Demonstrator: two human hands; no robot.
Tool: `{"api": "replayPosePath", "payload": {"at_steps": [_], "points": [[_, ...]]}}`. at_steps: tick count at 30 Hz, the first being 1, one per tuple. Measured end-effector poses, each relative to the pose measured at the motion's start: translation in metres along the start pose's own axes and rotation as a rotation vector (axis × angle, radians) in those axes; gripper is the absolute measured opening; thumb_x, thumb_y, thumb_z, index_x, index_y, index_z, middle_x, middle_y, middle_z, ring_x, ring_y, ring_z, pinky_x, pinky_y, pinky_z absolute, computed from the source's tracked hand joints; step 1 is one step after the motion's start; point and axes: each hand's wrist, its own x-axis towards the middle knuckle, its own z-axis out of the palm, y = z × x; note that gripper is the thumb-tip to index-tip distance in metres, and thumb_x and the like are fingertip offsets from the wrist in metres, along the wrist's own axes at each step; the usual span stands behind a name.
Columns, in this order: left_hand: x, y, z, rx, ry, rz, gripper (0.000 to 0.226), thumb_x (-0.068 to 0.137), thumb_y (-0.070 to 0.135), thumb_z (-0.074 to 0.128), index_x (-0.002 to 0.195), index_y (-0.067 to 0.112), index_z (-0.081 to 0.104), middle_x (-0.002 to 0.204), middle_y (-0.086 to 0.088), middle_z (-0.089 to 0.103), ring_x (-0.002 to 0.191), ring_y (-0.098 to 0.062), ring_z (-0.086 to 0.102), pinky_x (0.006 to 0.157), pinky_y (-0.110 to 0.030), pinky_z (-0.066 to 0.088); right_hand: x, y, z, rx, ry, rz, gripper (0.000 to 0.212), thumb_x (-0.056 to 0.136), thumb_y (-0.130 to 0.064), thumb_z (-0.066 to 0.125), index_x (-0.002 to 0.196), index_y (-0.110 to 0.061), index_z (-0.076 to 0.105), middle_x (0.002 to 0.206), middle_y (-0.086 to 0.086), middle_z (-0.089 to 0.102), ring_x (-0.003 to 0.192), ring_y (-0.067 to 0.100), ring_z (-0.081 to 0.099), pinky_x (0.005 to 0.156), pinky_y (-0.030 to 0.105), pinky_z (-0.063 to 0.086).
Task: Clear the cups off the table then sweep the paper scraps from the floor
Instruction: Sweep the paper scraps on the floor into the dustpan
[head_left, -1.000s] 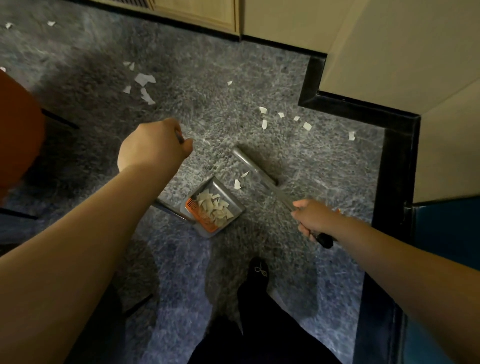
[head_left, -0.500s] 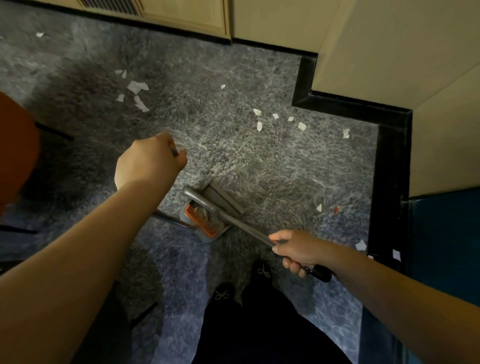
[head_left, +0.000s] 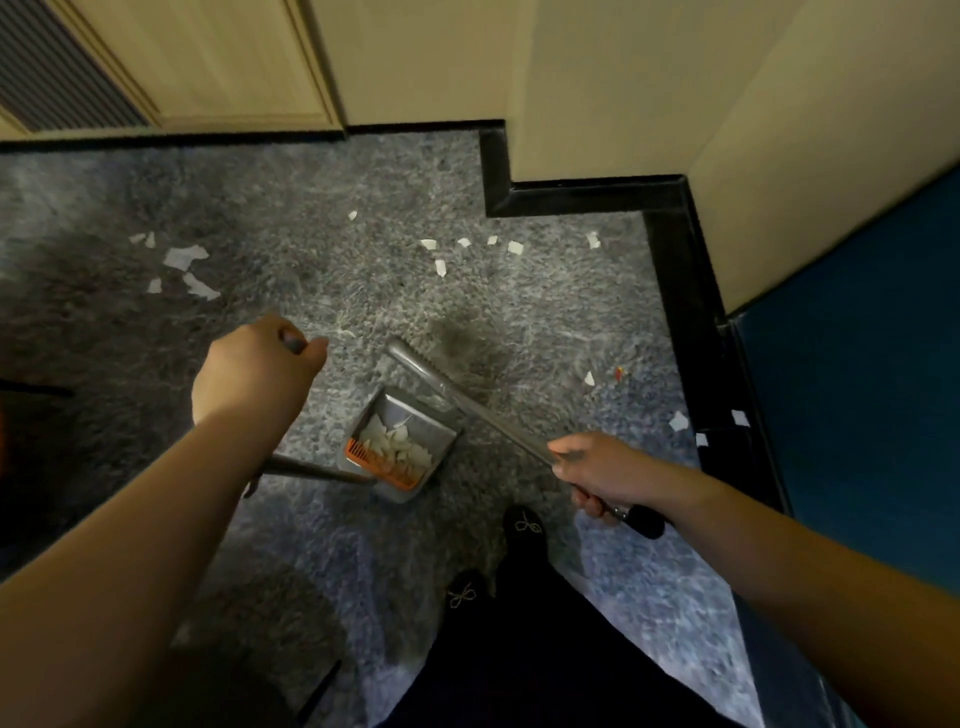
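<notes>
A grey long-handled dustpan (head_left: 439, 415) with an orange comb edge sits on the grey carpet and holds several white paper scraps (head_left: 396, 441). My left hand (head_left: 254, 371) grips the top of its handle. My right hand (head_left: 602, 473) grips the metal handle of a broom (head_left: 483, 410). The broom head rests on the carpet just beyond the pan, its bristles blurred. Loose white scraps (head_left: 470, 247) lie further out, others at the left (head_left: 184, 260), and more by the black baseboard at the right (head_left: 678, 420).
A black baseboard (head_left: 670, 270) steps around a beige wall corner (head_left: 597, 104) at the right. A blue panel (head_left: 857, 338) stands at the far right. Wooden cabinet doors (head_left: 208, 62) line the back. My dark shoes (head_left: 522, 530) stand below the pan. A dark chair leg (head_left: 31, 389) is at the left.
The broom head has swung out of the dustpan and away onto the carpet beyond it, uncovering the scraps inside. The view has tilted up a little. My left hand stays on the pan handle.
</notes>
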Motion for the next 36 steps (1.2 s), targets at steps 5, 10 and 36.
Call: {"api": "replayPosePath", "payload": {"at_steps": [5, 10, 36], "points": [[-0.005, 0.028, -0.006, 0.014, -0.051, 0.158, 0.027, 0.089, 0.049, 0.061, 0.078, 0.024, 0.059, 0.068, 0.002, 0.056, 0.059, -0.014, 0.046, 0.054, -0.028, 0.034, -0.017, 0.02, -0.01, 0.107, 0.129, -0.012, 0.047, 0.101, -0.016, 0.047, 0.146, -0.02, 0.035, 0.064, 0.009, 0.053, 0.035, 0.012, 0.046, 0.037, 0.021, 0.036], [-0.006, 0.068, 0.0, 0.002, -0.074, 0.272, 0.025, 0.089, 0.047, 0.062, 0.081, 0.024, 0.061, 0.068, 0.003, 0.056, 0.061, -0.017, 0.048, 0.059, -0.03, 0.037, -0.026, 0.049, -0.031, 0.206, 0.242, -0.061, 0.044, 0.101, -0.014, 0.046, 0.145, -0.018, 0.037, 0.063, 0.009, 0.052, 0.035, 0.011, 0.045, 0.035, 0.019, 0.035], [0.019, 0.356, 0.12, 0.308, -0.141, 0.741, 0.028, 0.093, 0.046, 0.057, 0.1, 0.02, 0.062, 0.077, -0.003, 0.053, 0.067, -0.024, 0.05, 0.051, -0.029, 0.035, 0.01, 0.142, -0.238, 0.351, 0.434, 0.048, 0.051, 0.101, -0.011, 0.046, 0.148, -0.006, 0.029, 0.052, 0.012, 0.052, 0.037, 0.018, 0.046, 0.035, 0.025, 0.036]]}}
